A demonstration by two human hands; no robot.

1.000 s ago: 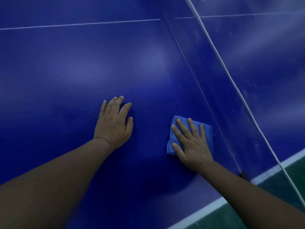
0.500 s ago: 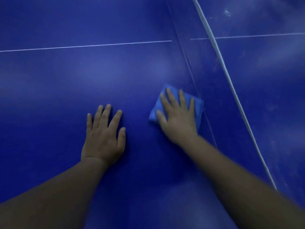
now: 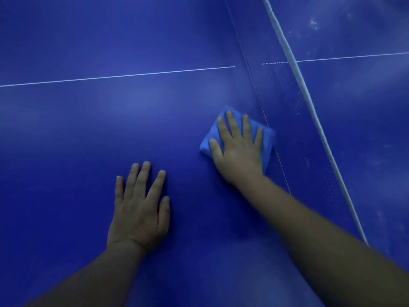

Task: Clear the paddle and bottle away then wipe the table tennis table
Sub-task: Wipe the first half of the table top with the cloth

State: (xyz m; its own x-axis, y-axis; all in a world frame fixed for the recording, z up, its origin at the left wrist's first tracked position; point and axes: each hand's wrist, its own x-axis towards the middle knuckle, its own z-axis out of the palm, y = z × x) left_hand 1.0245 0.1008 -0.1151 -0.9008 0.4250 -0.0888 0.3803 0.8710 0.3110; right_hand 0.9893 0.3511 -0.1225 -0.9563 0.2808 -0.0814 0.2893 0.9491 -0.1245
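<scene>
The net [image 3: 309, 120] is standing as the one barrier, running from far centre to near right and closing off the right half. The folded cloth [image 3: 269, 140] is lying just beside its base. Left and far of both hands, the tabletop [image 3: 88, 134] is offering open passage.

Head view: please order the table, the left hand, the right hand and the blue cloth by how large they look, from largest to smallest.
1. table, it fills nearly the whole view.
2. left hand and right hand: about alike; the left lies nearer the camera, so I do not rank them.
3. blue cloth, partly hidden under the right hand, so unsure.
</scene>
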